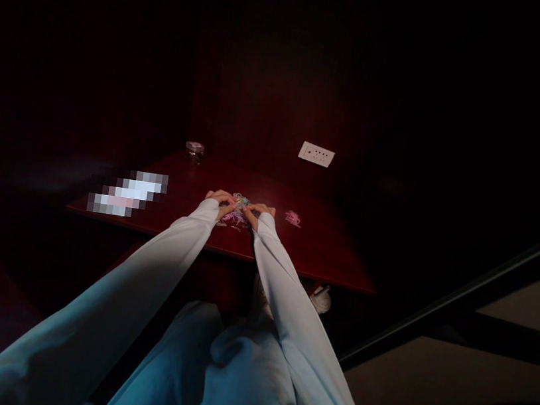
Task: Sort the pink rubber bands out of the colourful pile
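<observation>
Thin colourful bands or strands (236, 216) lie in a loose heap on the dark red table, mostly pink and purple with some green and blue. My left hand (221, 198) is at the heap's left side, fingers curled and thumb and fingertips pressed together. From the right, my right hand (261, 210) meets it over the heap in a similar pinch, the two sets of fingertips close to each other. What is between the fingers is too small to make out. A separate small pile of pink bands (292, 218) lies right of my right hand.
The table (322, 257) stands against a dark wall with a white socket panel (316, 154). A clear lidded jar (194, 152) is at the back left. A bright, pixelated object (128, 194) lies on the left. A pale rounded object (320, 299) is below the front edge.
</observation>
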Motion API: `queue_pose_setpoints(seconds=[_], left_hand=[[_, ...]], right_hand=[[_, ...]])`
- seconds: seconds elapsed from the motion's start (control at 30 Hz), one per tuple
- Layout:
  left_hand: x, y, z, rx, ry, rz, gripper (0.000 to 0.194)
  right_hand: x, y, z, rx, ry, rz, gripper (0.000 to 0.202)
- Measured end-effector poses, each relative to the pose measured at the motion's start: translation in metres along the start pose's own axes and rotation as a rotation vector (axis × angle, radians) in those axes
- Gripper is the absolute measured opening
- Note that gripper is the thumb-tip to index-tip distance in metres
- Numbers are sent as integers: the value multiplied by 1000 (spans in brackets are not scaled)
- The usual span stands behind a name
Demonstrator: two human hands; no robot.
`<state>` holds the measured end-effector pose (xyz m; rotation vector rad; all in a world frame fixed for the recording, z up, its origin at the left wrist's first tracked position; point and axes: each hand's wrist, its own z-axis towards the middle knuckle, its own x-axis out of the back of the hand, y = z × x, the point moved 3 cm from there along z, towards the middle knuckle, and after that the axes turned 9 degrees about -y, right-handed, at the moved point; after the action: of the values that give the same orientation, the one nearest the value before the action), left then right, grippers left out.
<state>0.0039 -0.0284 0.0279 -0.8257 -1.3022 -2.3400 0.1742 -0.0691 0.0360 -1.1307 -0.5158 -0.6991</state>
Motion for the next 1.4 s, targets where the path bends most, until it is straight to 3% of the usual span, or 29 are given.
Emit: queue_pose_setpoints(seconds=[0.43, 0.57, 0.63, 0.73, 0.93, 1.13, 1.23, 1.4], left_hand=[[-10, -13, 3, -35, 79, -33, 13], [-9, -15, 5, -60, 75, -44, 13], [-8, -15, 6, -69, 54, -39, 11], [-7, -15, 7, -80, 36, -34, 10], [-7, -14, 2, -92, 44, -22, 6], [-4, -8, -2, -38, 34, -29, 9], [-1, -2, -3, 26, 89, -67, 9], [7, -5, -3, 120, 265, -166, 18]], right_hand=[[11, -1, -5, -37, 78, 64, 22], [15, -2, -7, -98, 173, 91, 24], [19, 0, -10, -215, 262, 55, 25], [30, 6, -14, -393, 403, -54, 26], [70, 36, -23, -480, 575, -235, 27], [92, 59, -31, -602, 490, -223, 28], [89, 60, -31, -617, 496, -196, 35], [88, 68, -32, -643, 677, -170, 34]])
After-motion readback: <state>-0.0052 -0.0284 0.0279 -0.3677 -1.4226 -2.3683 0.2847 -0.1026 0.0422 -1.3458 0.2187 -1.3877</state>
